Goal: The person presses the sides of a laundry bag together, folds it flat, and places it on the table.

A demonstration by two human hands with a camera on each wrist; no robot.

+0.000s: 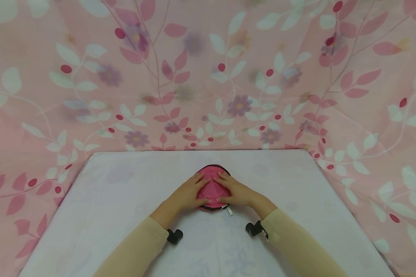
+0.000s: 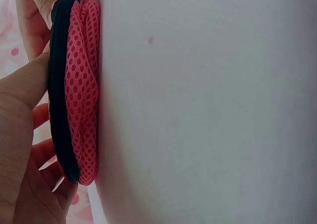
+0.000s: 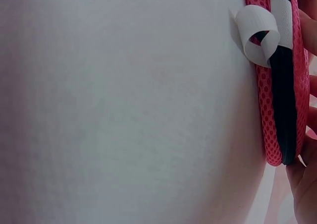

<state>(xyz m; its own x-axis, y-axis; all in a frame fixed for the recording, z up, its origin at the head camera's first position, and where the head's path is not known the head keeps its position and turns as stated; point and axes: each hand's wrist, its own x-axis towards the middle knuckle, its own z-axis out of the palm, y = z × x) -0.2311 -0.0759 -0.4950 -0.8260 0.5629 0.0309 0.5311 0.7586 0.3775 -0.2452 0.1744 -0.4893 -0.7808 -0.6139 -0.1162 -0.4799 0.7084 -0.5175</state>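
A round pink mesh pouch (image 1: 213, 189) with a black zipper along its rim lies flat on the white table. My left hand (image 1: 186, 193) rests on its left side, fingers spread over the mesh and thumb near the front edge. Mirroring it, my right hand (image 1: 242, 193) lies on the right side, thumb close to the other thumb. In the left wrist view, the left thumb touches the black zipper (image 2: 60, 90). A white fabric loop (image 3: 256, 33) sticks out from the zippered rim in the right wrist view, where the right hand is partly cut off.
The white-covered table (image 1: 118, 200) extends around the pouch, its back edge just beyond. Pink floral cloth (image 1: 201, 77) hangs behind and at the sides. Small black cameras (image 1: 175, 236) sit at the sleeve cuffs.
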